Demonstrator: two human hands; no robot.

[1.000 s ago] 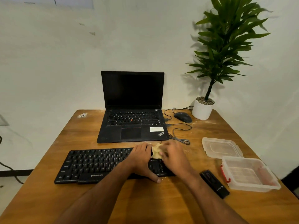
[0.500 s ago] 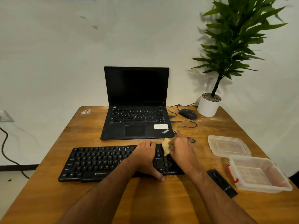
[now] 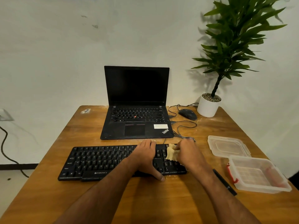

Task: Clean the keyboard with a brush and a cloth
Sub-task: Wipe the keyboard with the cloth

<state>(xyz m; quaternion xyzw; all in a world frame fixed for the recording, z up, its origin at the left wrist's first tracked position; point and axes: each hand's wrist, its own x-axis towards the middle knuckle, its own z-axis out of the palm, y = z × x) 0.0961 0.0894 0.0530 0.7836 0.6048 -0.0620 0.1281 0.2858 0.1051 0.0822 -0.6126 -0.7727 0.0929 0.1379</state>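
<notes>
Cloth (image 3: 171, 154) now further right on keyboard (image 3: 100, 160), pinched in right hand (image 3: 188, 153); left hand (image 3: 145, 156) flat, fingers together, still bracing. Wiping nearing right end.

Black keyboard (image 3: 103, 160) flat on wooden worktop (image 3: 145, 199), long edge toward viewer. Left hand (image 3: 146, 156) resting on right-centre keys, fingers over far edge, thumb on near edge. Right hand (image 3: 188, 153) holding crumpled pale cloth (image 3: 171, 154) against keys at right end. Open black laptop (image 3: 137, 110) just behind keyboard, screen dark. Mouse (image 3: 188, 114) and white plant pot (image 3: 207, 106) at far right. Clear lid (image 3: 228, 146) and clear container (image 3: 257, 175) at right; slim black object (image 3: 226, 183) between container and right forearm, identity unclear.
</notes>
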